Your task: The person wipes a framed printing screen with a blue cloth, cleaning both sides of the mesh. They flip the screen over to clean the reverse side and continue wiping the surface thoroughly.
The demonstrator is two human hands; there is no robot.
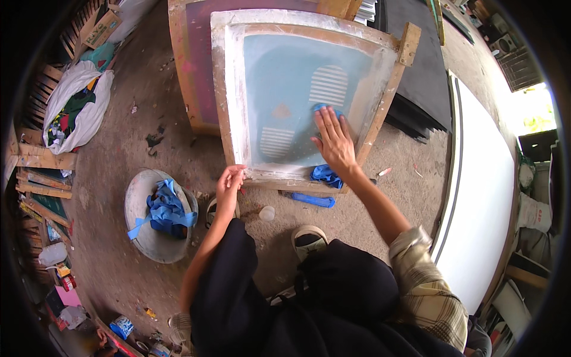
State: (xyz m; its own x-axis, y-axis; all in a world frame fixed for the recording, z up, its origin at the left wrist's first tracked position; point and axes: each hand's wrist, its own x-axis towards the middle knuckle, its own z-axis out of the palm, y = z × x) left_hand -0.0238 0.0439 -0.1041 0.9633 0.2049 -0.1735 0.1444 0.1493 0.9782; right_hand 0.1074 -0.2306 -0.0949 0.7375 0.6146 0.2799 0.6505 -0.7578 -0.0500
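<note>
A wooden-framed printing screen (225,113) leans before me, its pale blue mesh (276,71) bearing two striped, sole-like shapes. My right hand (335,143) lies on the lower right part of the mesh. Under its fingertips it presses a folded blue cloth (321,107), which shows only at the edges. At the lower left corner of the frame, my left hand (229,180) grips the wood between thumb and fingers. A crumpled darker blue cloth (326,174) rests on the bottom ledge of the frame, just below my right wrist.
A metal basin (143,238) with blue cloth scraps (165,208) stands at left. A blue strip-like object (313,200) and a small clear cup (267,213) lie below the screen. Black sheets (416,77) and a white board (482,196) are at right; a scrap-filled sack (98,98) sits far left.
</note>
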